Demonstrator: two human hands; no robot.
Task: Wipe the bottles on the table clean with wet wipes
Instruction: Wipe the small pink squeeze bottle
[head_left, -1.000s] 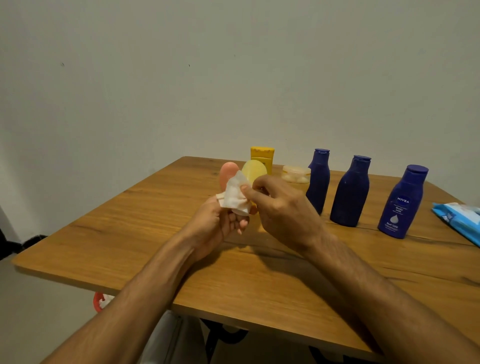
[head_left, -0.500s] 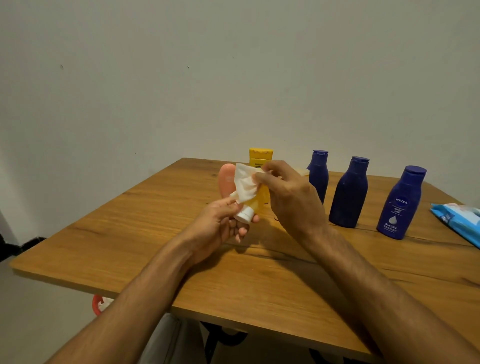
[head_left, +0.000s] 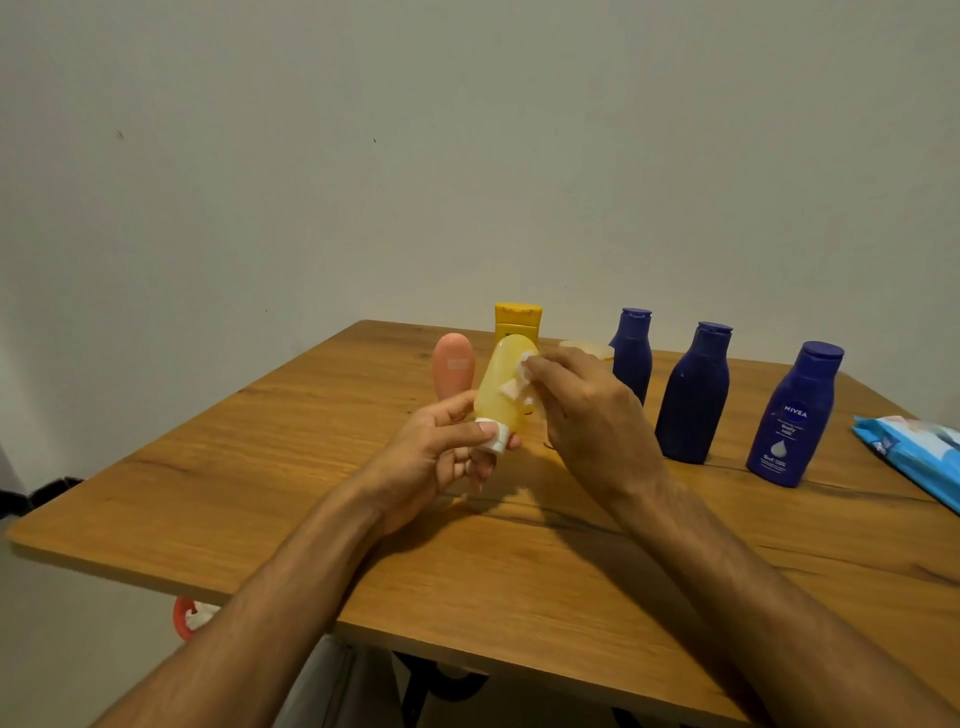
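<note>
plain pale wall behind, wooden table in front. held above the tabletop in the left hand: a translucent yellow bottle, upside down, its white cap pinched between left thumb and fingertips, the remaining left fingers loosely curled under the cap. right hand closed against the bottle's right flank, fingertips pressed together on a folded wet wipe — only a small white patch of it visible between fingers and plastic.

change noted: a moment earlier the wipe was bunched up near the bottle's upper end, hiding most of it; now flattened lower on the side wall, with the yellow body largely exposed. taken to mean wiping of this bottle is under way along its length, not finished.

left of the thumb, just behind: a pink bottle, standing. behind the fingertips: a yellow-capped bottle. right of the working hand, well apart from it — three dark blue bottles upright in a row, then the blue wipes pack at the table edge. judged still to be wiped, though cleanliness cannot be told from here.
</note>
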